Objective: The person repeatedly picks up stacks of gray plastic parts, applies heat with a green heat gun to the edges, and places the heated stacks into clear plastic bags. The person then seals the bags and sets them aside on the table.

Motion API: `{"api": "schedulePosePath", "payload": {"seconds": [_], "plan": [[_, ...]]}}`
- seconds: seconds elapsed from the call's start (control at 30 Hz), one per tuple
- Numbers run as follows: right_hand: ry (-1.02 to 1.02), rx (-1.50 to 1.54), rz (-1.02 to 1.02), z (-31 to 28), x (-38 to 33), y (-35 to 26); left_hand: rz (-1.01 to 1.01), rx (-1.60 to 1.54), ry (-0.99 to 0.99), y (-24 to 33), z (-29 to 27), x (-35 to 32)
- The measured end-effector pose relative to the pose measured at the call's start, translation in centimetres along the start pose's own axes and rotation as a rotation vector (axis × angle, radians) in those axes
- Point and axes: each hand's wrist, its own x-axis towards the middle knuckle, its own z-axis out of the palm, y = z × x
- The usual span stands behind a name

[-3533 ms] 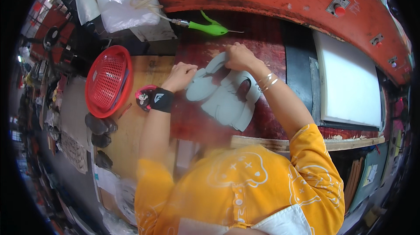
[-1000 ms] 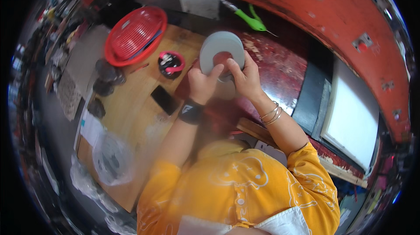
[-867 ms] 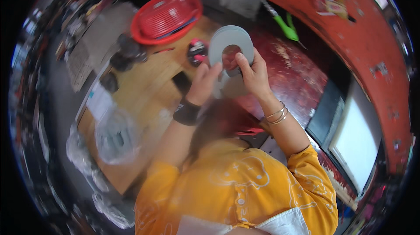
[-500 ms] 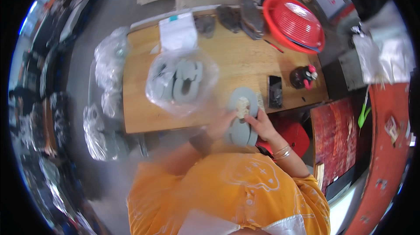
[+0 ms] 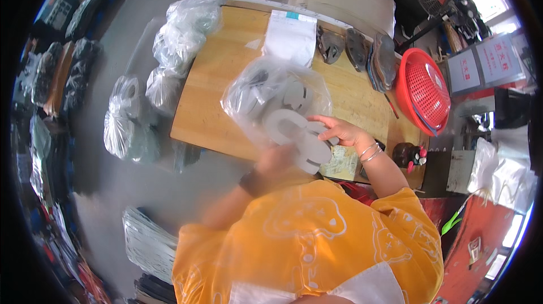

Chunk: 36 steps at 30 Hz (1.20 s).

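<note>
Both my hands hold a stack of flat grey U-shaped cut pieces (image 5: 297, 137) over the near edge of a wooden table (image 5: 226, 86). My left hand (image 5: 274, 160), blurred, grips the stack from below. My right hand (image 5: 336, 130) presses on its right side, fingers spread. The stack touches the open mouth of a clear plastic bag (image 5: 271, 92) that lies on the table and holds more grey pieces.
A white sheet (image 5: 291, 35) and dark shoe-shaped pieces (image 5: 362, 55) lie at the table's far side. A red plastic basket (image 5: 421, 89) sits at its right end. Several filled clear bags (image 5: 175, 44) stand on the floor to the left. A stack of flat pieces (image 5: 147, 242) lies lower left.
The view swung from the red bench to the wooden table. My hands carried the grey pieces over, and now hold them at the clear bag.
</note>
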Motion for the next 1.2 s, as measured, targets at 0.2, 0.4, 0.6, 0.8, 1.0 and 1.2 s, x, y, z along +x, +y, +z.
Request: {"api": "schedulePosePath", "payload": {"seconds": [0.2,0.4,0.6,0.8,1.0,1.2], "plan": [[-0.023,-0.271,-0.001,-5.5,6.3,-4.5,0.524,1.127,0.349,-3.2,3.4,2.7],[-0.072,-0.734,-0.074,-7.5,16.3,-7.5,0.557,0.742,0.405,-4.3,4.5,7.4],[0.251,-1.092,-0.698,-7.0,15.8,-6.2,0.347,0.193,0.643,-2.3,5.5,3.3],[0.509,-0.629,-0.787,-8.5,14.0,0.0,0.572,-0.127,1.086,0.7,0.1,5.3],[0.596,-0.665,-0.499,-7.4,16.5,1.3,0.540,0.029,1.115,-1.6,-1.4,9.1],[0.617,-0.492,-0.509,-7.2,16.2,0.2,0.499,0.113,0.987,-2.1,-0.7,7.7]]}}
